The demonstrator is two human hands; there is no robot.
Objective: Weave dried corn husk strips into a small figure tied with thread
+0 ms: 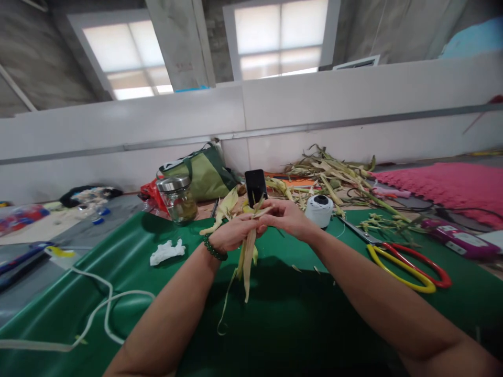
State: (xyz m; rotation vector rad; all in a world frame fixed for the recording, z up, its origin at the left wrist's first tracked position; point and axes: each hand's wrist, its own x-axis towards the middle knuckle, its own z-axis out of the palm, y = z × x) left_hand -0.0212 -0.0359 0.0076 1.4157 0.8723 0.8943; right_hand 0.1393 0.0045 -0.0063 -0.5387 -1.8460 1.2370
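Left of the hands, farthest out: pale flexible cord [108, 301], flat-looking, looped loosely on a glossy green sheet [157, 314] that covers the counter [128, 207]. Nearer the left forearm: crumpled white tissue [167, 253], soft. Beyond it, a clear rounded jar [178, 201] with a metal lid, then a slumped green fabric bag [208, 175].

Centre: left hand [236, 230], beaded bracelet [215, 248] at its wrist, fingers closed on dry husk strips [248, 262]. Right hand [288, 217] meets it, fingers curled, thumb and fingertips drawn together on the upper part of the same strips; exact fingertip contact partly hidden. The strips hang below the left hand, above the sheet: long, tapering, straw-coloured, one thin curl trailing.

Handling (judged): very light, papery, pliable across the width; likely to split along the grain. Best hold is a flat pinch where the layers gather, not at the frail tips. Low slip risk if dry.

Just beyond the hands: upright dark phone [255, 184], smooth and slab-like. Right of the hands: white thread spool [319, 211], dark core; behind it, a tangled husk heap [334, 173], brittle-looking. Beyond the right forearm: scissors [379, 244], metal blades, red and yellow loop handles. Farthest right: ruffled pink fabric [436, 188].
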